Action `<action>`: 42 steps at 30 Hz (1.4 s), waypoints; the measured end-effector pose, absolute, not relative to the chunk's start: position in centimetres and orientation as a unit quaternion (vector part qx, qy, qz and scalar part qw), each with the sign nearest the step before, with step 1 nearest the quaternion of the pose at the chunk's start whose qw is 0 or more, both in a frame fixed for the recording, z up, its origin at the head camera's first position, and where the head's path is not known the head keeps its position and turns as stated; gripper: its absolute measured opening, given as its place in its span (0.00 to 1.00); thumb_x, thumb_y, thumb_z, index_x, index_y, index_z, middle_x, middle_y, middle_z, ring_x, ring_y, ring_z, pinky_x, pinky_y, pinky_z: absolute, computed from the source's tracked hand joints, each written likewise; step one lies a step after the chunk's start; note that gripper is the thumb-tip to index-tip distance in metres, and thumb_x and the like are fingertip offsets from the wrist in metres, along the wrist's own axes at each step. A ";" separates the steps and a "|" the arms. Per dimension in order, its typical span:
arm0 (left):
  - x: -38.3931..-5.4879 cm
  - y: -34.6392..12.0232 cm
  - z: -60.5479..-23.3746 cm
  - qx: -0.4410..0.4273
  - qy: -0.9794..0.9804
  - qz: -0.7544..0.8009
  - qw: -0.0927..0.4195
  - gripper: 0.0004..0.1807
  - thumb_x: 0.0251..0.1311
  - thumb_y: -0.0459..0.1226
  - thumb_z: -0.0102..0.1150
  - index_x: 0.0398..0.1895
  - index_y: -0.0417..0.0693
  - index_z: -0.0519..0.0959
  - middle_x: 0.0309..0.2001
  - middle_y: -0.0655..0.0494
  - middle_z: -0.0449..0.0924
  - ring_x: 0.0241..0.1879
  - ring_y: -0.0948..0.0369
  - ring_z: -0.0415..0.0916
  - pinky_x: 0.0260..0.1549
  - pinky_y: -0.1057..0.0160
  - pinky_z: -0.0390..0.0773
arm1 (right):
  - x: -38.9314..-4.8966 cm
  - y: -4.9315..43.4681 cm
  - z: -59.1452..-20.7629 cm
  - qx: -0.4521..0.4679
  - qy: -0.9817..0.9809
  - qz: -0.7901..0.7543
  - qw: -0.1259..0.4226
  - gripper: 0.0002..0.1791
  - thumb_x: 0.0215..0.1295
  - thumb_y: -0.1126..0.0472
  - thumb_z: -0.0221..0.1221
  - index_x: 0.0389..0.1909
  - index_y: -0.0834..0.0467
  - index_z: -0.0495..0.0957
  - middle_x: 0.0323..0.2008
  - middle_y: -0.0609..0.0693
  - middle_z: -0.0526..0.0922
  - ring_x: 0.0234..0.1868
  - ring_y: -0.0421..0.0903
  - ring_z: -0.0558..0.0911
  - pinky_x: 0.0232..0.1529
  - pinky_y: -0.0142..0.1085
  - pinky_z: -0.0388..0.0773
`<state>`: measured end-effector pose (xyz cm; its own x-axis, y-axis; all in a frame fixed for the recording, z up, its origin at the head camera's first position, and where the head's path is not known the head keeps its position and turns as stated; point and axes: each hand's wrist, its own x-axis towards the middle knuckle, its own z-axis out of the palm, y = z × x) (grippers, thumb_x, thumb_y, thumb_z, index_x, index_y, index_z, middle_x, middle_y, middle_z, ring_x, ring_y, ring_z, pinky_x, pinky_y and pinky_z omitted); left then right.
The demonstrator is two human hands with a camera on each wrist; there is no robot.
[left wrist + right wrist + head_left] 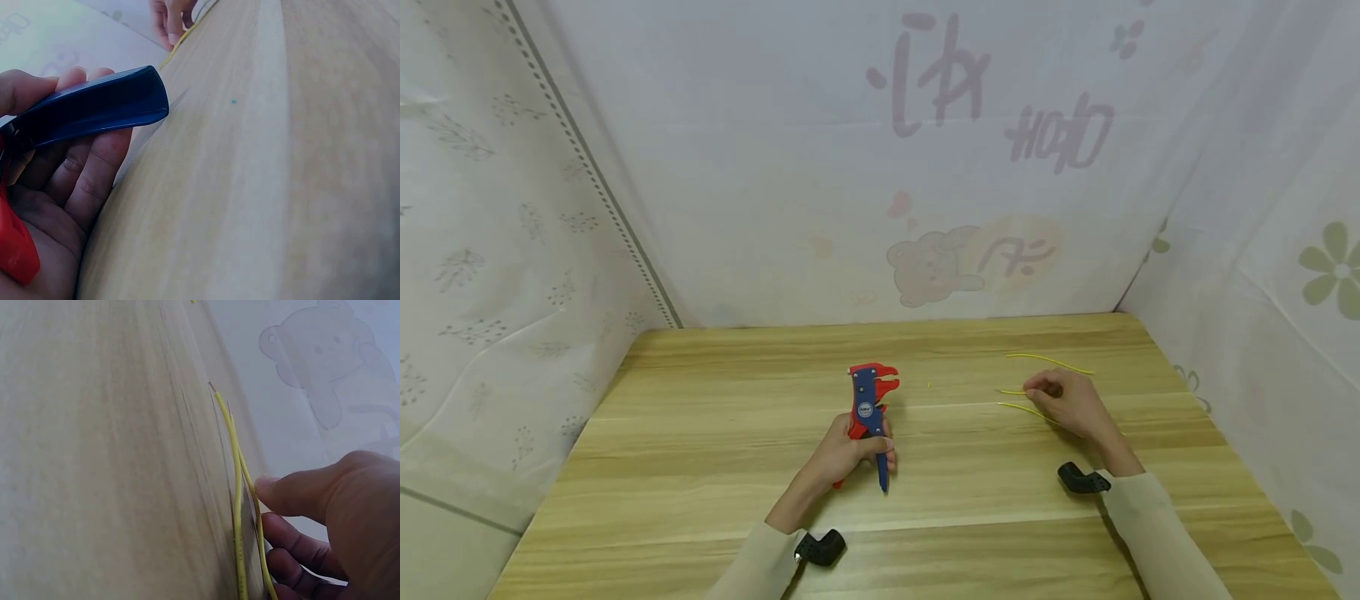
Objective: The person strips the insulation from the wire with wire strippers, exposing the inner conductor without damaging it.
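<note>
My left hand (848, 450) grips a red and blue wire stripper (865, 392) around its handles, its head pointing away from me. In the left wrist view the blue handle (106, 103) lies between thumb and fingers, and part of the red handle (15, 244) shows near the palm. On the right, my right hand (1071, 404) pinches a thin yellow wire (1011, 392) between thumb and fingertips, at table level. A second yellow wire (238, 506) lies close beside it, nearer me. Both wires show bare metal ends in the right wrist view.
A third yellow wire (1048, 360) lies farther back on the wooden table (737, 483). A tiny yellow piece (928, 384) rests between the stripper and the wires. Patterned cloth (775, 167) hangs at the back and sides. Black wrist cameras (822, 547) sit at both cuffs.
</note>
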<state>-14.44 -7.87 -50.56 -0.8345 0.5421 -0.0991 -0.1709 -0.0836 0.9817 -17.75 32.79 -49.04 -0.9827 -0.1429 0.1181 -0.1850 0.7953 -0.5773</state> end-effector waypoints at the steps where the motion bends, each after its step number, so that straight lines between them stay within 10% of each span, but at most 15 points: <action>1: -14.4 -7.9 -50.5 0.146 0.631 0.721 0.247 0.14 0.66 0.28 0.60 0.48 0.24 0.71 0.31 0.50 0.86 0.31 0.57 0.87 0.36 0.57 0.89 | -17.7 32.8 -49.0 0.085 -0.946 0.312 0.033 0.06 0.71 0.59 0.64 0.42 0.55 0.87 0.34 0.48 0.87 0.33 0.38 0.80 0.34 0.31 0.78; 42: -14.5 -7.9 -50.9 0.158 0.624 0.724 0.249 0.09 0.66 0.26 0.58 0.44 0.28 0.71 0.29 0.51 0.85 0.30 0.57 0.87 0.36 0.58 0.90 | -21.3 34.6 -47.3 0.015 -0.935 0.353 -0.006 0.25 0.73 0.51 0.62 0.64 0.61 0.76 0.62 0.65 0.79 0.60 0.64 0.78 0.61 0.58 0.77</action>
